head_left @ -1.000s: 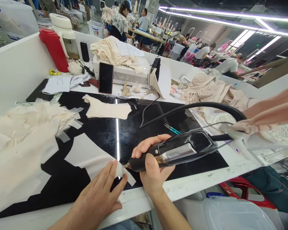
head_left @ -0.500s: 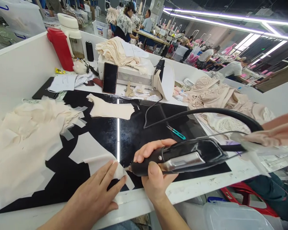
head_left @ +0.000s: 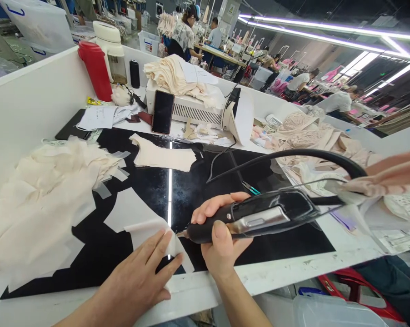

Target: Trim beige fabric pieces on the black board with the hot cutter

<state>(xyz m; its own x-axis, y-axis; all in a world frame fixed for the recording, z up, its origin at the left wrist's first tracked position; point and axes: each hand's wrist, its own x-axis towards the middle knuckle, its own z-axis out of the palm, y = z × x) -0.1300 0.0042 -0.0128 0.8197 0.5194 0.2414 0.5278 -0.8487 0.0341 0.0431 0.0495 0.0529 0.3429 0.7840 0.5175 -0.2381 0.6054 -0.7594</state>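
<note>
My left hand (head_left: 142, 272) lies with fingers stretched out on a cream fabric piece (head_left: 140, 225), pressing it onto the black work surface (head_left: 150, 181). The piece has a folded-over edge. In my right hand (head_left: 222, 236) is a black handheld power tool (head_left: 256, 218) with a metal lever along its side. Its narrow metal tip points left, at the fabric's edge just beyond my left fingertips. Whether the tip touches the cloth I cannot tell. A thick black cable runs from the tool's rear. Behind the tool, teal thread snips (head_left: 251, 188) are partly hidden.
Left is a heap of cream pieces (head_left: 51, 195); farther back lies a stacked cream piece (head_left: 166, 158). A phone (head_left: 162, 112) leans on a white vented box (head_left: 194, 113). A red bottle (head_left: 96, 72) stands back left. Beige lace garments (head_left: 314, 134) fill the right. People work beyond the partition.
The view has shifted slightly, so the bench appears farther right. The tool has moved a little up and left along the fabric edge and now covers more of the snips. My left hand stays on the cloth.
</note>
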